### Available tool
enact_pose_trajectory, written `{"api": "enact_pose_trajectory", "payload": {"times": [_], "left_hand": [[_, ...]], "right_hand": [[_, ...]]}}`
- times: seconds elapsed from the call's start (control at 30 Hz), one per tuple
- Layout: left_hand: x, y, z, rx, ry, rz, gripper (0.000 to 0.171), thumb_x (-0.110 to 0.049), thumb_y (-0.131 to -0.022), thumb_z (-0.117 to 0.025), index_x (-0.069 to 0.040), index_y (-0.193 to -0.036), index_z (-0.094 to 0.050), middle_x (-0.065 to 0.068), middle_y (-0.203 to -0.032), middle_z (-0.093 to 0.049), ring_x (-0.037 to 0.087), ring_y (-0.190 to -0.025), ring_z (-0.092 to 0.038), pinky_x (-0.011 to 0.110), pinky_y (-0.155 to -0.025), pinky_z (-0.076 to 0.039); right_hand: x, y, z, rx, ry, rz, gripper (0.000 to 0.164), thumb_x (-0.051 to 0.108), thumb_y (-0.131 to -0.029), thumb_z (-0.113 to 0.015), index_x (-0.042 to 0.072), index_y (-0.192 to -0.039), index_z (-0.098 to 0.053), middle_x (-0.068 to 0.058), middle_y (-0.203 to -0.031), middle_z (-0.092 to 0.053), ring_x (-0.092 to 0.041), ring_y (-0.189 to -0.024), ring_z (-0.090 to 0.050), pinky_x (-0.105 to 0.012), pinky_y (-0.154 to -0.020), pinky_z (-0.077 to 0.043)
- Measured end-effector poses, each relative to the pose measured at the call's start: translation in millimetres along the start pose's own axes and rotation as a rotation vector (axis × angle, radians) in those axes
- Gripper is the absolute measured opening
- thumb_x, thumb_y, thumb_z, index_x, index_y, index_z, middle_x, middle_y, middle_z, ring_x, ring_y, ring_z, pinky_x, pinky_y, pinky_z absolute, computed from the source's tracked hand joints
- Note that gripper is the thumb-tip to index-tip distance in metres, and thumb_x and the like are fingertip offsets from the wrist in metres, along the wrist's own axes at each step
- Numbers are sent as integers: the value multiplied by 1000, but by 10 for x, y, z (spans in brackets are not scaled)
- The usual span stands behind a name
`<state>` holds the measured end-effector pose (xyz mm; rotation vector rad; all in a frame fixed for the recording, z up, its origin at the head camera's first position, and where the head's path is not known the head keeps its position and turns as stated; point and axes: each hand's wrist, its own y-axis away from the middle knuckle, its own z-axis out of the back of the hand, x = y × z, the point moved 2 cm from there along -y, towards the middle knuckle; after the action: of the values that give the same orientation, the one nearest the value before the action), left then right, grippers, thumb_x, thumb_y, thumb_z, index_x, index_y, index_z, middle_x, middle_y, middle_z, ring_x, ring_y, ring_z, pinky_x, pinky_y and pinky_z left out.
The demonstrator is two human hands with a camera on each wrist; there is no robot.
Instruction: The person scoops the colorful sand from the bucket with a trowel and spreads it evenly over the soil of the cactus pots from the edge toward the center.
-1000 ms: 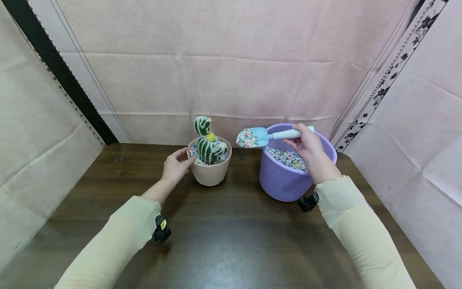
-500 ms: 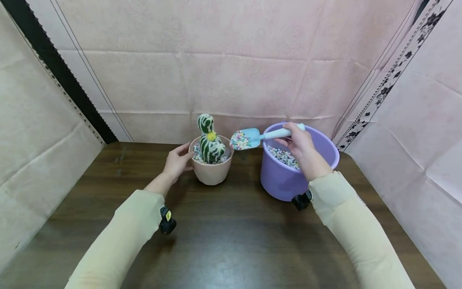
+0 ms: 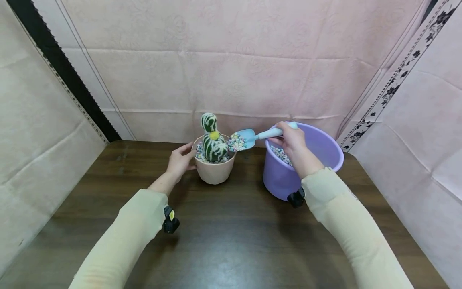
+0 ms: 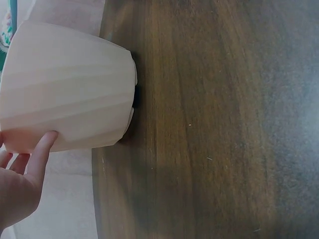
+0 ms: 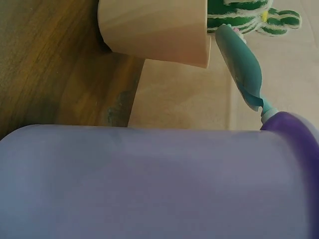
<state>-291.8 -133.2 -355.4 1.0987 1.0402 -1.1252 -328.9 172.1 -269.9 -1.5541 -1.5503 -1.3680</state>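
A cream flower pot (image 3: 215, 175) stands on the table, holding a striped green cactus (image 3: 214, 150) with a yellow flower among small pastel pebbles. My left hand (image 3: 179, 161) grips the pot's left side, the thumb (image 4: 44, 145) pressed against its wall. In my right hand (image 3: 294, 143), the handle of a light blue trowel (image 3: 250, 137) is held above a purple bucket (image 3: 278, 180). Multicoloured pebbles (image 3: 236, 142) lie in the trowel's blade, whose tip reaches over the pot's right rim beside the cactus. The right wrist view shows the blade (image 5: 244, 69) tilted down toward the pot.
More pebbles (image 3: 280, 154) lie in the bucket, partly hidden by my right hand. The dark wooden table (image 3: 223, 237) ends at a pale cloth backdrop (image 3: 231, 80), with cloth walls on both sides.
My right hand has carried the loaded trowel left, from beside the bucket to the pot's right rim, and its tip has dipped. My left hand has shifted slightly right with the pot.
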Motion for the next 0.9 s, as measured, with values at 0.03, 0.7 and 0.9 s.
{"api": "enact_pose_trajectory", "payload": {"times": [0.03, 0.7, 0.9], "left_hand": [[-3, 1, -2, 1, -1, -1, 49, -17, -98, -46, -11, -145, -34, 12, -151, -32, 30, -124, -47, 33, -83, -55], [-1, 5, -10, -5, -9, -4, 48, -14, -98, -45, -11, -145, -35, 13, -149, -34, 31, -123, -48, 34, -82, -55], [-1, 1, -1, -7, -19, -9, 48, -16, -98, -46, -10, -145, -35, 13, -149, -35, 30, -123, -48, 38, -86, -53]], "right_hand": [[-1, -6, -6, -7, 2, 5, 7, 1, -85, -53, 4, -91, -51, -6, -74, -59, -14, -62, -65, -28, -62, -58], [17, -24, -69, -32, 68, 23, 13, 2, -84, -54, 6, -93, -45, -7, -93, -49, -14, -70, -61, -28, -62, -58], [20, -30, -84, -30, 83, 33, 13, 2, -84, -54, 6, -92, -45, -7, -93, -48, -14, -71, -61, -29, -66, -57]]}}
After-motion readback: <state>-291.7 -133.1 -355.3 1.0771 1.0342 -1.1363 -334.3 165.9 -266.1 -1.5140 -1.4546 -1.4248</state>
